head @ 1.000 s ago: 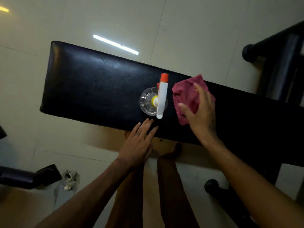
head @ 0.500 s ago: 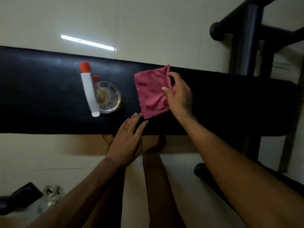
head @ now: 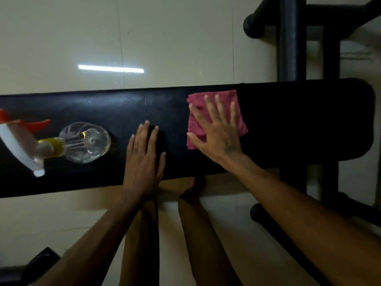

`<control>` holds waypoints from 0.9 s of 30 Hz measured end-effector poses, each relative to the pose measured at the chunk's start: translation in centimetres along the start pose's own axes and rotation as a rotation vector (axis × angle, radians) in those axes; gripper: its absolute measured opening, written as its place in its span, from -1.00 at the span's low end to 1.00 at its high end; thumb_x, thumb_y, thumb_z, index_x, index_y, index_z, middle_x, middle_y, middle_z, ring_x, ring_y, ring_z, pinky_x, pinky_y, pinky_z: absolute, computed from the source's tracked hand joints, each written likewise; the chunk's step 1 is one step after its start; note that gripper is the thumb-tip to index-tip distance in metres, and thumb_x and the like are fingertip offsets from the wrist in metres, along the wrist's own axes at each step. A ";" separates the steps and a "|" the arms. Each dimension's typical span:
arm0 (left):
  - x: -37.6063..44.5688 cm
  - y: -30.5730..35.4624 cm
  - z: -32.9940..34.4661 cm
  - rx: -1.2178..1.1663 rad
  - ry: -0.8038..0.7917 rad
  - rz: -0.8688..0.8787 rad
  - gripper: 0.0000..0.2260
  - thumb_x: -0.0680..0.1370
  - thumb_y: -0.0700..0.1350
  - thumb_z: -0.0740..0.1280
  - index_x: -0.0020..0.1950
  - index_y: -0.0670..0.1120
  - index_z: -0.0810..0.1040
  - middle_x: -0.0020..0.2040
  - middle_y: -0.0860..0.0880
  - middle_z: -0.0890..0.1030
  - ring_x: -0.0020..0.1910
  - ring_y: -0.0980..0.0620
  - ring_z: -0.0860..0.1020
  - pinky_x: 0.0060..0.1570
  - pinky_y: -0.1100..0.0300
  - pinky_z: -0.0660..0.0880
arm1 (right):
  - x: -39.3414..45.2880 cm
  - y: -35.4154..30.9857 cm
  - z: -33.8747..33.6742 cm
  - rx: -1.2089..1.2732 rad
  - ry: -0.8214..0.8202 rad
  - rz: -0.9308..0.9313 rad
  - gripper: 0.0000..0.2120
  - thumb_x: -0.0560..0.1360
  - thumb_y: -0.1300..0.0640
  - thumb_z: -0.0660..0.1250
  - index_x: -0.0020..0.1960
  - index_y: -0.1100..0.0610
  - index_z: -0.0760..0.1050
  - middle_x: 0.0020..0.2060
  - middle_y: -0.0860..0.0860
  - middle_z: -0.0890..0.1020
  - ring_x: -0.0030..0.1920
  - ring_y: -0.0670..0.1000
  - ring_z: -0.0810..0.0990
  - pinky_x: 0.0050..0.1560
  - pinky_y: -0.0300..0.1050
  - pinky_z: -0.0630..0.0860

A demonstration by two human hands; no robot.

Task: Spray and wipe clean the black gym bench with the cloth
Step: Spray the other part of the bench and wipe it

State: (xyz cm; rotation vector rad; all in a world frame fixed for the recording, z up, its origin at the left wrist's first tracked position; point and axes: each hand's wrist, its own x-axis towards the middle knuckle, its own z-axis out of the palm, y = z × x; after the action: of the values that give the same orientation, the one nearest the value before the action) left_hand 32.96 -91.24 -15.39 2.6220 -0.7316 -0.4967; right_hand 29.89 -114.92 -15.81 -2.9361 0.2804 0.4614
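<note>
The black gym bench (head: 299, 120) runs across the view from left to right. A red cloth (head: 239, 122) lies flat on its right part, and my right hand (head: 214, 129) presses on it with the palm down and fingers spread. My left hand (head: 144, 159) rests flat on the bench pad near the front edge, holding nothing. A clear spray bottle (head: 86, 142) with a white and orange trigger head (head: 18, 141) stands on the bench at the left.
A black metal frame with tubes (head: 288, 38) stands behind and right of the bench. Its foot with a round end cap (head: 257, 211) lies on the floor at the right. My bare legs (head: 195, 234) are below the bench edge. A dark object (head: 31, 267) sits bottom left.
The view has shifted right along the bench. My right hand went from pinching the cloth's edge to lying flat on it, farther right. My left hand moved onto the pad.
</note>
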 end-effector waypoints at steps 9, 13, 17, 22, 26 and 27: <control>5.1 2.3 2.5 0.102 -0.041 0.031 -0.39 0.67 0.08 0.10 0.66 -0.11 0.04 0.66 -0.17 0.02 0.65 -0.13 -0.04 0.59 -0.20 -0.11 | 6.0 7.3 0.9 0.069 0.108 0.608 -0.45 0.63 -0.22 -0.16 0.60 -0.20 0.06 0.63 0.00 0.08 0.62 0.13 -0.06 0.48 0.49 -0.19; 5.6 3.7 3.1 0.111 -0.038 -0.049 -0.39 0.67 0.11 0.06 0.65 -0.16 0.05 0.66 -0.19 0.02 0.65 -0.15 -0.05 0.56 -0.31 -0.08 | 5.3 2.6 1.7 0.134 0.142 0.451 -0.46 0.63 -0.13 -0.09 0.60 -0.14 0.13 0.62 -0.02 0.11 0.62 0.11 0.00 0.51 0.43 -0.16; 6.8 4.3 3.2 0.158 -0.056 -0.006 -0.37 0.66 0.10 0.09 0.65 -0.16 0.03 0.66 -0.19 -0.02 0.65 -0.16 -0.08 0.56 -0.30 -0.12 | 2.5 5.3 1.6 -0.023 0.019 -0.166 -0.47 0.66 -0.11 -0.04 0.62 -0.10 0.08 0.62 0.06 0.10 0.61 0.14 0.06 0.56 0.30 -0.08; 10.1 7.3 3.3 0.093 -0.084 0.212 -0.41 0.66 0.04 0.14 0.65 -0.13 0.09 0.66 -0.16 0.02 0.65 -0.14 -0.06 0.59 -0.21 -0.10 | 1.2 16.7 0.1 0.059 0.062 0.540 -0.42 0.61 -0.16 -0.21 0.63 -0.14 -0.03 0.63 0.10 -0.01 0.62 0.16 -0.07 0.55 0.33 -0.10; 13.3 10.6 5.0 0.107 -0.113 0.364 -0.43 0.65 0.02 0.13 0.63 -0.18 0.16 0.65 -0.18 0.10 0.64 -0.13 0.03 0.58 -0.20 0.01 | 0.6 14.4 0.2 0.024 0.005 0.350 -0.45 0.63 -0.12 -0.13 0.62 -0.14 0.00 0.63 0.08 -0.02 0.62 0.17 -0.04 0.56 0.33 -0.16; 13.9 11.4 5.5 0.112 -0.121 0.398 -0.43 0.66 0.02 0.12 0.62 -0.20 0.17 0.65 -0.20 0.11 0.64 -0.14 0.04 0.58 -0.20 0.03 | -0.1 15.3 0.1 -0.004 -0.031 0.211 -0.46 0.65 -0.11 -0.11 0.63 -0.13 -0.01 0.63 0.06 -0.03 0.62 0.15 -0.04 0.57 0.29 -0.14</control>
State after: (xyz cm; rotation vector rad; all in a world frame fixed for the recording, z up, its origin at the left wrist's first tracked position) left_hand 37.04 -109.39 -18.37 2.4659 -1.3181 -0.5085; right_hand 26.62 -129.72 -17.80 -2.9130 0.5892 0.5355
